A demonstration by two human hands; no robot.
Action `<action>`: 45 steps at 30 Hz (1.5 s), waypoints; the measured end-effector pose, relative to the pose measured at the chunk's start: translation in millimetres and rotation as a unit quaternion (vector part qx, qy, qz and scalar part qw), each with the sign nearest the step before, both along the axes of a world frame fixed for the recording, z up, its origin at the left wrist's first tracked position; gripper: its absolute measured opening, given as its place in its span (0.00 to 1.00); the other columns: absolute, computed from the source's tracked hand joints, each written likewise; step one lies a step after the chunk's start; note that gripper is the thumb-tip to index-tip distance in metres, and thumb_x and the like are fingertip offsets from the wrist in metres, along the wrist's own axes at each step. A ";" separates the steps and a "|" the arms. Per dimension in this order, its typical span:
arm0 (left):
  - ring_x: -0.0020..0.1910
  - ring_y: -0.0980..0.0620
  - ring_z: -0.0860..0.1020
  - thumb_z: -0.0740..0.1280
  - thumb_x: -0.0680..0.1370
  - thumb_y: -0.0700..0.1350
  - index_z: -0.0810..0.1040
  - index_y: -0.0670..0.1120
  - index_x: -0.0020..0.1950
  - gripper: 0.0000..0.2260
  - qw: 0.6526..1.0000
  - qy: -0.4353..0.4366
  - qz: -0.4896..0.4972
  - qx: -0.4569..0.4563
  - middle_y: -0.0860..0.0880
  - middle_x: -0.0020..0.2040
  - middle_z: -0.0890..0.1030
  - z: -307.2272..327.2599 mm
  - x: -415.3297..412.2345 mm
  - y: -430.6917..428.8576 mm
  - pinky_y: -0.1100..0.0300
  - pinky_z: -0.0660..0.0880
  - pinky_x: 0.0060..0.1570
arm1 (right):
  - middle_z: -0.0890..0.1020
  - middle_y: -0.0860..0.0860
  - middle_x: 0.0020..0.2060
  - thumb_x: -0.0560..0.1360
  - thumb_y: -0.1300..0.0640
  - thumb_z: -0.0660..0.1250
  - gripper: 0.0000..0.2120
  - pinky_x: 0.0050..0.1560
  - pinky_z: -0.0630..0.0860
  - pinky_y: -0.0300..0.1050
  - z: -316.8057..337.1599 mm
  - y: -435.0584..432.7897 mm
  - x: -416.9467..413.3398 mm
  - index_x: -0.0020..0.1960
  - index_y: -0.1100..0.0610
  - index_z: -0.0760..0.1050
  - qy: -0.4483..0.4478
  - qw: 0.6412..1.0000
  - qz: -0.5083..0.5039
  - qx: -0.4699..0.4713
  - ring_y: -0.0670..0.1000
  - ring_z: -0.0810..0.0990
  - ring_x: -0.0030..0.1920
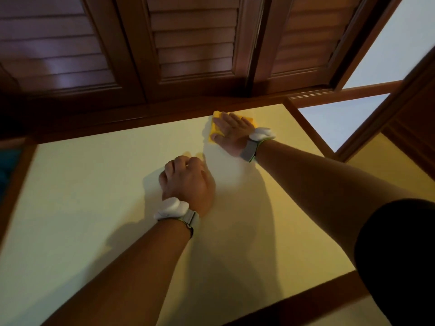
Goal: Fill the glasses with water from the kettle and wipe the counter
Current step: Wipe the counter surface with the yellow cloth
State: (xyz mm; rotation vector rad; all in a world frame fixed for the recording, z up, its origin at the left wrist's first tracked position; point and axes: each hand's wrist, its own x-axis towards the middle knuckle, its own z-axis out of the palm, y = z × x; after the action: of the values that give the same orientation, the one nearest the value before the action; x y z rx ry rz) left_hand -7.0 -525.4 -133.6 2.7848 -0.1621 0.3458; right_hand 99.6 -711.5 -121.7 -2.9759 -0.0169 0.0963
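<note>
A yellow cloth (214,132) lies flat on the pale counter (94,184) near its far edge. My right hand (231,132) presses on the cloth with straight, spread fingers and covers most of it. My left hand (187,182) rests on the counter's middle as a fist, fingers curled under, holding nothing that I can see. Both wrists carry white trackers on grey straps. No glasses and no kettle are in view.
Dark wooden louvred doors (193,43) stand behind the counter's wooden back rim (141,118). A wooden frame (308,128) borders the counter on the right, with pale floor beyond it. A wooden edge (306,300) runs along the near side.
</note>
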 end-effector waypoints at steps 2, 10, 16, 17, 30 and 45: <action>0.56 0.41 0.70 0.59 0.76 0.50 0.76 0.49 0.51 0.10 1.000 0.010 -0.019 0.004 0.46 0.56 0.75 -0.6 -1.7 1.4 0.46 0.68 0.55 | 0.53 0.48 0.82 0.81 0.36 0.55 0.32 0.80 0.46 0.54 2.8 -4.5 -40.9 0.82 0.44 0.54 0.008 1.000 -0.003 0.004 0.53 0.49 0.82; 0.58 0.37 0.71 0.59 0.79 0.54 0.78 0.46 0.54 0.15 0.999 0.019 -0.023 0.020 0.41 0.58 0.76 0.7 -1.6 1.4 0.43 0.69 0.56 | 0.46 0.47 0.83 0.74 0.28 0.38 0.41 0.81 0.41 0.52 15.6 -22.4 -242.5 0.83 0.43 0.45 0.057 0.998 -0.036 0.005 0.51 0.43 0.82; 0.59 0.36 0.71 0.62 0.78 0.55 0.79 0.46 0.56 0.16 0.999 0.024 -0.037 -0.001 0.40 0.59 0.76 2.6 -7.6 -17.4 0.42 0.69 0.58 | 0.36 0.41 0.81 0.79 0.31 0.36 0.32 0.80 0.36 0.52 22.7 -37.0 -353.7 0.81 0.38 0.35 0.083 0.992 -0.089 0.022 0.45 0.32 0.80; 0.59 0.37 0.71 0.62 0.77 0.55 0.79 0.46 0.56 0.15 0.999 0.017 -0.049 -0.004 0.41 0.59 0.76 3.5 -10.7 -24.6 0.42 0.70 0.58 | 0.36 0.41 0.80 0.78 0.31 0.34 0.32 0.80 0.36 0.52 22.2 -39.0 -360.9 0.80 0.38 0.35 0.085 0.991 -0.096 0.022 0.45 0.31 0.79; 0.54 0.40 0.72 0.60 0.76 0.52 0.77 0.48 0.50 0.11 0.996 -0.023 -0.086 -0.001 0.44 0.53 0.76 -5.1 -12.1 -65.7 0.45 0.70 0.52 | 0.51 0.46 0.83 0.82 0.38 0.42 0.30 0.81 0.46 0.54 10.0 -62.3 -190.7 0.83 0.43 0.49 0.030 0.998 -0.058 0.001 0.52 0.47 0.82; 0.55 0.43 0.72 0.60 0.77 0.55 0.76 0.52 0.50 0.10 0.998 -0.033 -0.054 0.012 0.49 0.55 0.75 -7.9 -8.0 -69.6 0.47 0.70 0.53 | 0.62 0.53 0.78 0.84 0.46 0.52 0.24 0.76 0.53 0.56 7.4 -96.5 52.8 0.79 0.50 0.61 -0.028 0.995 -0.100 0.007 0.58 0.58 0.79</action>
State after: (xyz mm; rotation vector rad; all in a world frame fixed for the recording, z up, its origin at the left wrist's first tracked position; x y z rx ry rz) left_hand -15.1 -595.0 -141.4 2.7761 -0.3335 0.4125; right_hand 152.5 -808.0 -114.3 -2.9463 0.2711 -0.0112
